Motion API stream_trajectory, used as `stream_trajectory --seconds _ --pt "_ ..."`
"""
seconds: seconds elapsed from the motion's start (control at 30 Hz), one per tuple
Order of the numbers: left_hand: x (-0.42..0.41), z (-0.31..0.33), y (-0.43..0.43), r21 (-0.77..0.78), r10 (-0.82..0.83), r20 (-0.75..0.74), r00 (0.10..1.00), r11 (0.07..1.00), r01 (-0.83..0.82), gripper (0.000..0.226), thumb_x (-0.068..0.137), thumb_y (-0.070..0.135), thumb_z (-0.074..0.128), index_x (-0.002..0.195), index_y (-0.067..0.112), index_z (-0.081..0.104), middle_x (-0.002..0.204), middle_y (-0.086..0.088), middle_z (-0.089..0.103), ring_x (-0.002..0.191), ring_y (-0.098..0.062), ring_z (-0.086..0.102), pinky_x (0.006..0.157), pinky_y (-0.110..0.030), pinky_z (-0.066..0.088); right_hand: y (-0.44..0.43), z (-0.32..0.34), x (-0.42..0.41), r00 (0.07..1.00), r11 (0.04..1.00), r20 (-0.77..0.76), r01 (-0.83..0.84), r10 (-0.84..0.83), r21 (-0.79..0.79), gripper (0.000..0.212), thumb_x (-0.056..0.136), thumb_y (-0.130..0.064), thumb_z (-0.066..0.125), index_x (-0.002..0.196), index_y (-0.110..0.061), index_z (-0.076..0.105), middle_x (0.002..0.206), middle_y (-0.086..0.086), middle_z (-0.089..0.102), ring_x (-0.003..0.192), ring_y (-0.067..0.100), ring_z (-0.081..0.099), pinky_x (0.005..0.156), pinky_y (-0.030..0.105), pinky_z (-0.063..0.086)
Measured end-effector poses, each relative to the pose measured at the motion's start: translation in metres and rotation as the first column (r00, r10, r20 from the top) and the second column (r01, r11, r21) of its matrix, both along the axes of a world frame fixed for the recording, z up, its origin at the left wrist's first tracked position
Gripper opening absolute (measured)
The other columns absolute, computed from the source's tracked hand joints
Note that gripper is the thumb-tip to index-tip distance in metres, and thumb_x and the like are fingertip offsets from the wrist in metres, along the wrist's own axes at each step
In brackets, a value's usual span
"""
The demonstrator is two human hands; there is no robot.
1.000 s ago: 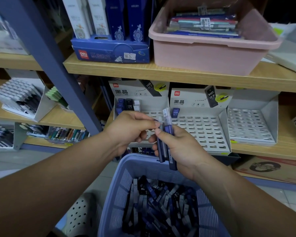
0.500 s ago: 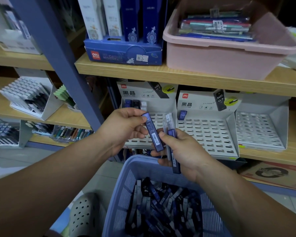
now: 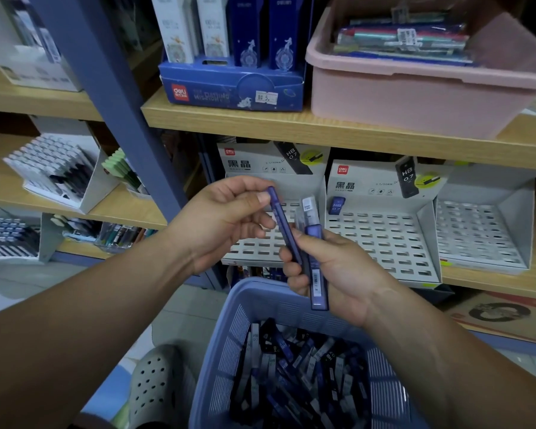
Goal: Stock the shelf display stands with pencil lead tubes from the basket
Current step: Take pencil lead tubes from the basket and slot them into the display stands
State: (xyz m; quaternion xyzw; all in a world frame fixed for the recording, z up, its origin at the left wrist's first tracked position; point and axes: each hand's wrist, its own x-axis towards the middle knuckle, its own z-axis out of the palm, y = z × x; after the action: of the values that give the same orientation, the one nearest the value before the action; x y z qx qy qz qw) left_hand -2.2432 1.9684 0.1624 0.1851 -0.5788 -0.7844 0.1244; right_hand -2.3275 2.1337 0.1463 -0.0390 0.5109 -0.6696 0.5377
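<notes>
My left hand (image 3: 226, 219) pinches the top of one blue pencil lead tube (image 3: 283, 226) between thumb and fingers. My right hand (image 3: 331, 270) grips a small bundle of lead tubes (image 3: 314, 258), blue and clear, held upright. Both hands hover above the lavender basket (image 3: 239, 332), which holds several loose tubes (image 3: 300, 373). Behind the hands stand three white slotted display stands: the left stand (image 3: 254, 246), the middle stand (image 3: 381, 239) with one blue tube (image 3: 336, 205) in its top row, and the right stand (image 3: 477, 233).
A wooden shelf (image 3: 322, 131) above carries a blue Deli box (image 3: 232, 88) and a pink tub (image 3: 415, 100). A blue upright post (image 3: 112, 97) runs diagonally at left. More stationery displays (image 3: 56, 171) sit on the left shelves. A grey clog (image 3: 155, 385) is beside the basket.
My left hand drew one blue tube out of the bundle in my right hand and lifted it up and left. The view shifted slightly closer to the stands.
</notes>
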Motion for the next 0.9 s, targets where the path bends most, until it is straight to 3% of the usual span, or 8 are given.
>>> stream_trajectory --seconds 0.17,0.23,0.33,0.43,0.5,0.63,0.77,0.9 --pt "0.002 0.011 -0.008 -0.103 0.054 -0.012 0.998 0.993 -0.055 0.013 0.08 0.007 0.067 0.092 0.004 0.064 0.07 -0.009 0.069 0.055 -0.014 0.061 0.051 -0.02 0.052 -0.002 -0.001 0.003 0.992 0.989 -0.12 0.047 -0.03 0.14 0.018 0.098 -0.021 0.063 0.112 -0.01 0.066 0.082 0.012 0.074 0.058 0.016 0.064 0.046 0.024 0.043" --pt "0.004 0.015 -0.02 -0.274 0.153 0.014 0.988 0.951 -0.143 0.01 0.087 -0.001 0.066 0.093 0.007 0.067 0.068 -0.006 0.069 0.055 -0.013 0.062 0.052 -0.021 0.052 -0.001 -0.004 0.0 0.988 0.977 -0.128 0.104 -0.08 0.186 0.02 0.098 -0.021 0.064 0.115 -0.011 0.064 0.08 0.01 0.075 0.056 0.016 0.064 0.047 0.025 0.044" --pt "0.01 0.007 -0.044 -0.62 0.327 0.069 0.943 0.754 -0.216 0.022 0.09 -0.002 0.068 0.091 0.019 0.072 0.069 0.001 0.07 0.06 -0.014 0.067 0.06 -0.026 0.056 0.001 -0.005 -0.002 0.986 0.969 -0.128 0.135 -0.11 0.208 0.02 0.098 -0.022 0.064 0.116 -0.013 0.064 0.077 0.008 0.074 0.055 0.015 0.062 0.047 0.025 0.044" --pt "0.015 -0.007 -0.062 -0.802 0.42 0.067 0.905 0.562 -0.201 0.02 0.087 0.006 0.074 0.086 0.026 0.072 0.075 0.003 0.073 0.071 -0.015 0.073 0.072 -0.032 0.059 0.002 -0.006 -0.004 0.985 0.967 -0.128 0.141 -0.115 0.212 0.02 0.098 -0.021 0.064 0.116 -0.012 0.064 0.077 0.008 0.073 0.055 0.015 0.061 0.047 0.025 0.045" --pt "0.015 -0.014 -0.066 -0.887 0.426 0.048 0.903 0.435 -0.158 0.014 0.087 0.008 0.075 0.091 0.021 0.073 0.079 0.006 0.071 0.074 -0.013 0.072 0.074 -0.027 0.058 0.003 -0.006 -0.004 0.984 0.966 -0.132 0.145 -0.118 0.212 0.021 0.098 -0.021 0.064 0.117 -0.012 0.064 0.076 0.007 0.072 0.055 0.015 0.06 0.047 0.025 0.044" --pt "0.011 -0.021 -0.064 -0.965 0.374 0.024 0.927 0.252 -0.076 0.013 0.086 0.005 0.074 0.097 0.013 0.076 0.077 0.008 0.065 0.071 -0.011 0.067 0.07 -0.015 0.052 0.002 -0.008 -0.003 0.983 0.965 -0.133 0.151 -0.124 0.215 0.021 0.098 -0.021 0.064 0.117 -0.012 0.064 0.074 0.007 0.072 0.054 0.015 0.058 0.048 0.026 0.043" --pt "0.007 -0.029 -0.065 -0.977 0.34 0.033 0.94 0.211 -0.042 0.013 0.085 0.004 0.074 0.095 0.012 0.076 0.077 0.007 0.066 0.071 -0.013 0.066 0.071 -0.021 0.052 0.0 -0.007 -0.004 0.983 0.965 -0.13 0.152 -0.126 0.213 0.022 0.098 -0.021 0.065 0.118 -0.011 0.063 0.074 0.007 0.071 0.053 0.015 0.058 0.046 0.025 0.043" --pt "0.005 -0.032 -0.068 -0.983 0.326 0.017 0.945 0.178 -0.043 0.013 0.085 0.004 0.073 0.096 0.011 0.077 0.08 0.002 0.07 0.071 -0.011 0.064 0.072 -0.018 0.048 0.001 -0.006 -0.006 0.984 0.967 -0.126 0.152 -0.128 0.205 0.022 0.098 -0.02 0.064 0.118 -0.011 0.063 0.074 0.007 0.071 0.053 0.015 0.058 0.046 0.025 0.043"
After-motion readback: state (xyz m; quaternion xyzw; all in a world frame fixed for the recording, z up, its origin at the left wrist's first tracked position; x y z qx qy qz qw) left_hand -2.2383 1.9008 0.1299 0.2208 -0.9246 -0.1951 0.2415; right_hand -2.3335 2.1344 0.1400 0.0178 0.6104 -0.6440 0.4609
